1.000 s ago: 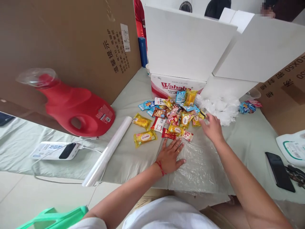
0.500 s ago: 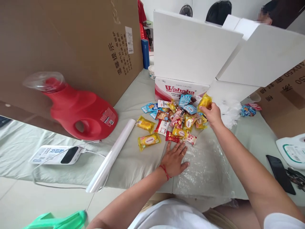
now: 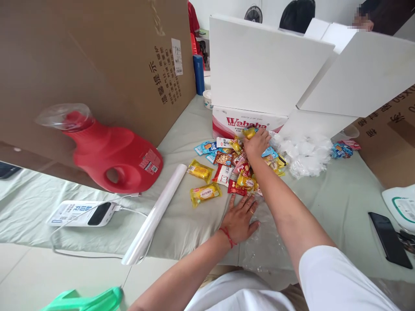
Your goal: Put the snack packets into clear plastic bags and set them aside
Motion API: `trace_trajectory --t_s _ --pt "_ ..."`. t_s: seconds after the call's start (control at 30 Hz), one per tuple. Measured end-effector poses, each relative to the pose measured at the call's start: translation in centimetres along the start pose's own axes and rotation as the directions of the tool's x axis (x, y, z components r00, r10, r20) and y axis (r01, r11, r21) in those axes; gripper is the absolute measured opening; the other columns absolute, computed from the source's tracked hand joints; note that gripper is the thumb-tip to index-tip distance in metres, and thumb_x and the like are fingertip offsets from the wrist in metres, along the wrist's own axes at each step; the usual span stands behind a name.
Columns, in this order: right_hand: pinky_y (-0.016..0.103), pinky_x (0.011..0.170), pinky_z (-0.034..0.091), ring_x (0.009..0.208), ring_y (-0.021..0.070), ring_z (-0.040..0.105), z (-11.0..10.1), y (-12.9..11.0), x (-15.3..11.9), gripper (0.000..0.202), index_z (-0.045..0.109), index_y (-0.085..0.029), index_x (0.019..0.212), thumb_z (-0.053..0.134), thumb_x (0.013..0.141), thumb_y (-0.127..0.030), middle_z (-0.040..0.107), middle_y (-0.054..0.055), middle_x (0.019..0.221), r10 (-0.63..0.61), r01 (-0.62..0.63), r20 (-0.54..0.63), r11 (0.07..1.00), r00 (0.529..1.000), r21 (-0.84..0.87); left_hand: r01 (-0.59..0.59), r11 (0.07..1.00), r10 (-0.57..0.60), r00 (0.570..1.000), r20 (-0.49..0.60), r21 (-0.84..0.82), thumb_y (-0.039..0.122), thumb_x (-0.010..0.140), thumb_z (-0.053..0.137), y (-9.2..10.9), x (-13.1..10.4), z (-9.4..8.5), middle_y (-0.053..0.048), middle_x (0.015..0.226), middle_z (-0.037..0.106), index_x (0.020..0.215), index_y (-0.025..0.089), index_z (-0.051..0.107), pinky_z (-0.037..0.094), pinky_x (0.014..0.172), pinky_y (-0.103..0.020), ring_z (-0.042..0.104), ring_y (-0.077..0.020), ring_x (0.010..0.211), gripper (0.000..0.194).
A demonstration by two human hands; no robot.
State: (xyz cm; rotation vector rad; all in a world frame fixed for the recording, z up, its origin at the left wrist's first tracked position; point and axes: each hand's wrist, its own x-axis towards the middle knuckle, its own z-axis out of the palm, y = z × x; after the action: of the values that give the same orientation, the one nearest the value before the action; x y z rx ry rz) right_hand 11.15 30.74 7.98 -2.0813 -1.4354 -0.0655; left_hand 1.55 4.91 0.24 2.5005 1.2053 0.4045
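My left hand (image 3: 239, 219) lies flat on the cloth, fingers spread, its fingertips close to a red snack packet (image 3: 237, 187). At the back of a pile of wrapped snacks, my right hand (image 3: 257, 144) is closed on a yellow-wrapped snack (image 3: 249, 132), which the fingers partly cover. The pile holds blue packets (image 3: 207, 148), a brown cookie packet (image 3: 223, 158), a red-and-white packet (image 3: 222, 175) and more yellow wrappers (image 3: 246, 182). Two yellow-wrapped snacks (image 3: 205, 194) lie at its left. My right forearm hides part of the pile.
Behind the pile stands a white Wahaha carton (image 3: 249, 119) with raised flaps. Crumpled clear plastic (image 3: 304, 155) lies to its right. On the left are a plastic roll (image 3: 155, 214), red jug (image 3: 119, 160), white power bank (image 3: 82, 213) and brown carton (image 3: 129, 56). A phone (image 3: 390, 239) lies right.
My right hand has moved left with the yellow-wrapped snack, from the pile's right side to its back, near the carton. My left hand stays flat in place.
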Motion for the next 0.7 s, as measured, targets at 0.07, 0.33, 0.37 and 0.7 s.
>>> trace_trajectory --t_s 0.07,0.33,0.37,0.7 --pt "0.057 0.103 0.041 0.127 0.0383 0.042 -0.9 0.2 0.0 0.045 0.057 -0.014 0.121 0.071 0.082 -0.032 0.057 0.02 0.129 -0.065 0.065 -0.003 0.998 0.998 0.01 -0.006 1.0 0.006 1.0 -0.004 0.005 0.06 0.104 0.033 0.0 0.0 0.1 -0.01 0.166 0.038 0.156 0.022 0.041 0.004 0.128 -0.064 0.032 -0.0289 0.154 0.065" --pt "0.035 0.076 0.051 0.08 0.0182 0.058 -15.3 8.0 -0.8 0.037 0.059 -0.02 0.101 0.074 0.072 -0.037 0.066 0.005 0.094 -0.255 0.144 0.217 0.895 0.942 0.423 -0.011 1.0 0.011 1.0 -0.003 -0.003 0.056 0.105 0.032 0.1 0.2 -0.2 -0.009 0.166 0.038 0.155 0.02 0.043 0.007 0.128 -0.065 0.03 -0.0271 0.156 0.063" --pt "0.033 0.069 0.048 0.073 0.0169 0.056 -17.3 9.6 -1.3 0.036 0.06 -0.021 0.096 0.076 0.068 -0.038 0.065 0.002 0.087 -0.269 0.103 0.365 0.904 0.891 0.415 -0.009 1.0 0.009 1.0 0.001 -0.009 0.055 0.105 0.034 0.1 0.2 -0.3 -0.01 0.166 0.038 0.155 0.02 0.043 0.007 0.128 -0.065 0.03 -0.0274 0.155 0.063" --pt "0.037 0.088 0.05 0.106 0.0302 0.061 -16.6 16.4 -13.7 0.058 0.064 -0.02 0.127 0.08 0.073 -0.033 0.069 0.012 0.114 -0.345 0.503 0.893 0.849 0.29 0.165 0.004 0.999 -0.004 1.0 0.014 0.037 0.054 0.104 0.036 0.3 0.2 -0.4 -0.009 0.167 0.035 0.157 0.02 0.041 0.003 0.129 -0.063 0.03 -0.028 0.156 0.064"
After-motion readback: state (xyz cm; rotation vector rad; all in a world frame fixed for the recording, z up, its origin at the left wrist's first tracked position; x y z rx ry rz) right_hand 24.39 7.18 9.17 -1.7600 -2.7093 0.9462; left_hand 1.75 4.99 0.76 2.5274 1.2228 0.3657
